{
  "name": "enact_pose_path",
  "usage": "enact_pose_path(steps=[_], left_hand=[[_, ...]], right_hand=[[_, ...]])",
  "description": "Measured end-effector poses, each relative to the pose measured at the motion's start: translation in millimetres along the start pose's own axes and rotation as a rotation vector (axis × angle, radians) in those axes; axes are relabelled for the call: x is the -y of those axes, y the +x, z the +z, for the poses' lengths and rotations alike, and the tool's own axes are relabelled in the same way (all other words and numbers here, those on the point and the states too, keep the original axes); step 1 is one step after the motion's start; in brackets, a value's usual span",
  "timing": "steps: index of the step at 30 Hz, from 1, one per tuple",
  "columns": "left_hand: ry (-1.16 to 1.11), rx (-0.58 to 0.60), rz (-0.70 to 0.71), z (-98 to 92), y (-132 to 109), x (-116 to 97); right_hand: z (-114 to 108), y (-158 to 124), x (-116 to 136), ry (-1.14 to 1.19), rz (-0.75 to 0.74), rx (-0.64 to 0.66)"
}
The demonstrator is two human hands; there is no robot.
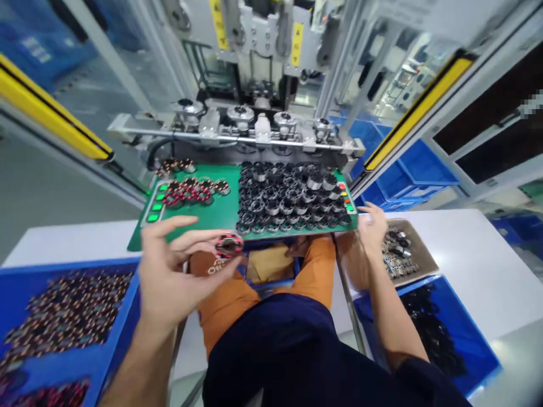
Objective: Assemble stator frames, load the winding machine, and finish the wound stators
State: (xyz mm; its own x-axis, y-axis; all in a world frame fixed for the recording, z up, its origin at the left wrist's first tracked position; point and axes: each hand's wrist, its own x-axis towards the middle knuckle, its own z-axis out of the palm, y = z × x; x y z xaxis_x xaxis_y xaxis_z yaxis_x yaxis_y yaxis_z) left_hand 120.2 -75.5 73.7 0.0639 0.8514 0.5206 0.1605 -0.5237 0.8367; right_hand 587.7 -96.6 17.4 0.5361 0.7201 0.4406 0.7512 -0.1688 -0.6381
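Note:
My left hand (169,271) is over the front left edge of the green work surface (212,217). Its thumb and fingers pinch a ring-shaped motor stator (229,245) with red-pink windings and a dark centre. At the right end of the green surface is my right hand (371,230), fingers loosely bent and apart, nothing visible in them. Beside the left hand, several wound stators (190,191) lie in a cluster. Rows of black and silver ring-shaped parts (284,198) cover the right half of the surface.
A machine with a row of metal fixtures (240,116) stands behind. Left, a blue bin (123,316) holds many stators. Right are a cardboard box (354,260) of metal parts and a blue bin (470,333) of black parts. Yellow-marked posts (418,113) flank the machine.

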Motion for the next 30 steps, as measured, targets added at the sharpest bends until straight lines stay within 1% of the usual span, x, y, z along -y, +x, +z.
enact_pose_path(steps=[2,3,4,5,6,7,8,9,10,11,12,14,16,17,19,21,24,28,30], left_hand=[[-0.074,0.140,0.017,5.1,-15,-8],[-0.110,0.208,0.030,7.7,-22,-10],[-0.131,0.262,0.052,10.5,-28,-11],[-0.139,0.298,0.079,13.7,-34,-11],[-0.133,0.322,0.108,17.4,-41,-9],[-0.118,0.345,0.136,21.5,-47,-7],[-0.103,0.374,0.153,25.9,-54,-3],[-0.100,0.404,0.160,30.5,-61,1],[-0.118,0.432,0.150,34.8,-68,6],[-0.142,0.434,0.128,38.7,-75,11],[-0.152,0.402,0.103,41.8,-82,16],[-0.109,0.270,0.085,44.9,-92,22],[0.020,0.160,0.141,43.4,-96,24],[0.090,0.151,0.193,41.1,-96,23],[0.193,0.210,0.295,35.5,-92,22],[0.243,0.261,0.329,31.0,-88,24],[0.273,0.278,0.274,31.5,-87,33],[0.268,0.284,0.223,42.8,-91,48],[0.268,0.263,0.205,48.7,-90,53]], right_hand=[[-13,-28,31,0.080,-0.020,-0.030],[-19,-47,48,0.137,-0.028,0.010],[-23,-68,67,0.205,-0.036,0.100],[-27,-89,85,0.308,-0.045,0.255],[-29,-108,103,0.515,-0.044,0.517],[-29,-126,119,0.690,-0.024,0.744],[-27,-141,132,0.820,0.012,0.886],[-24,-152,141,0.921,0.060,0.984],[-20,-160,146,0.975,0.111,1.022],[-17,-166,148,0.999,0.161,1.016],[-13,-170,147,1.007,0.205,0.988],[-6,-173,141,1.000,0.263,0.909],[-1,-172,136,0.981,0.286,0.845],[1,-171,135,0.971,0.289,0.828],[7,-168,135,0.946,0.284,0.812],[14,-164,136,0.915,0.279,0.806],[23,-157,139,0.874,0.288,0.812],[33,-148,136,0.851,0.294,0.797],[37,-146,132,0.836,0.296,0.798]])
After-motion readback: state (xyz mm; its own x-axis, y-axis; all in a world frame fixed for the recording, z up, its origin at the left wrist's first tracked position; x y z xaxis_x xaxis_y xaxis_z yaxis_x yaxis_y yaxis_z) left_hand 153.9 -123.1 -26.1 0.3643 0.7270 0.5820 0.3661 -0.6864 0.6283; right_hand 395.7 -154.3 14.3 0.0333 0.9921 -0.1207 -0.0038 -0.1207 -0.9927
